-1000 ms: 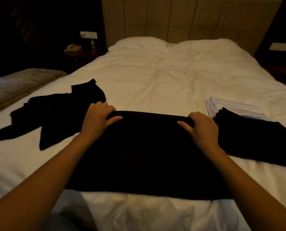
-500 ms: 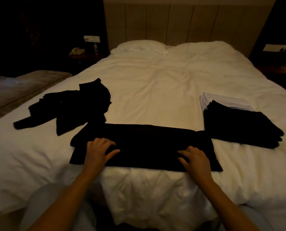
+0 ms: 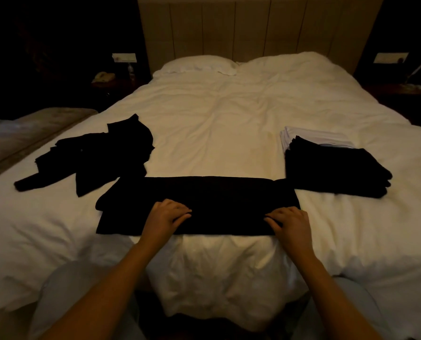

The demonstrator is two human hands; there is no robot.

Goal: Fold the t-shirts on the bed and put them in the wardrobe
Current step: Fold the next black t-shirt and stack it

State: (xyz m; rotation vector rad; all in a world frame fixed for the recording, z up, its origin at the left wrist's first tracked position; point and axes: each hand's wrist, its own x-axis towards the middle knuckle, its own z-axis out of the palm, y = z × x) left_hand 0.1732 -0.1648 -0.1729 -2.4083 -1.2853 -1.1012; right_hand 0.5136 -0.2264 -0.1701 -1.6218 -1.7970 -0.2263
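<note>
A black t-shirt folded into a long flat band [image 3: 204, 202] lies across the lower middle of the frame on the wide bed with its rumpled white duvet [image 3: 229, 133], close to the near edge. The left hand [image 3: 164, 218] rests on the band's near edge left of centre, fingers loosely bent and pointing right; whether they pinch the cloth cannot be told, since black fabric in dim light swallows the fingertips. The right hand [image 3: 290, 223] lies on the band's near right corner in much the same way, its grip equally unclear. At the band's left end a sleeve sticks out, its outline hard to separate from the loose heap of unfolded black t-shirts [image 3: 94, 158] at middle left, which it seems to touch. At middle right sits a stack of folded black t-shirts [image 3: 332, 168], its layers merging into 1 dark mass so that no count is possible; it partly covers a folded white stack [image 3: 312, 134] behind it, of which only the far edge shows. A white pillow [image 3: 199, 65] lies at the top centre against the beige panelled headboard [image 3: 253, 28]. In the dark upper left, a pale telephone [image 3: 104, 76] is barely readable. Both forearms are cut off by the bottom edge.
</note>
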